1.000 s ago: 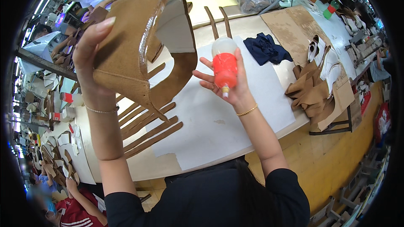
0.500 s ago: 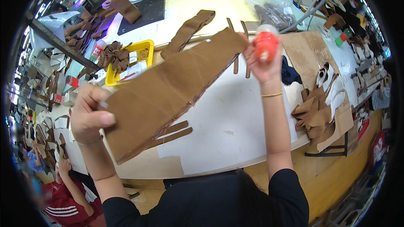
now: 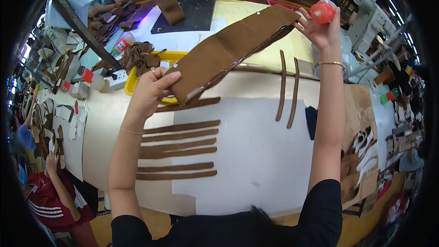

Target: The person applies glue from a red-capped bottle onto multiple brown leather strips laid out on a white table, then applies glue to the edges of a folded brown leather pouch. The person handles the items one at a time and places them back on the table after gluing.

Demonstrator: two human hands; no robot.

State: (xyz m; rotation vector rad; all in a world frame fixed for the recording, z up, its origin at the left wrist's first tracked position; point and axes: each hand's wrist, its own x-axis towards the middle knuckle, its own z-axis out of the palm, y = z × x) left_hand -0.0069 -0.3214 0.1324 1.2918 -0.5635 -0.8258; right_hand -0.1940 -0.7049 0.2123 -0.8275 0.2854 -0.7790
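A long brown leather-like panel [image 3: 231, 41] is held up over the far part of the table, stretched slantwise between both hands. Its lower long edge shows a glossy, whitish line. My left hand [image 3: 155, 89] pinches its near left end between thumb and fingers. At the far right end, my right hand [image 3: 327, 32] has its fingertips at the panel's corner while gripping a squeeze bottle [image 3: 323, 13] with a red top. Several narrow brown strips [image 3: 187, 133] lie in rows on the table beneath my left forearm. Two more strips [image 3: 293, 93] lie left of my right forearm.
A yellow tray [image 3: 131, 82] holding brown pieces stands behind my left hand. Dark cloth [image 3: 312, 121] lies beside my right forearm. Brown and white cut pieces [image 3: 354, 164] rest on cardboard at the right. Across the table, a person in white holds a brown piece [image 3: 169, 7].
Both hands have moved away from me and to the right, carrying the panel and the bottle. More strips on the table now show. The view has shifted too.
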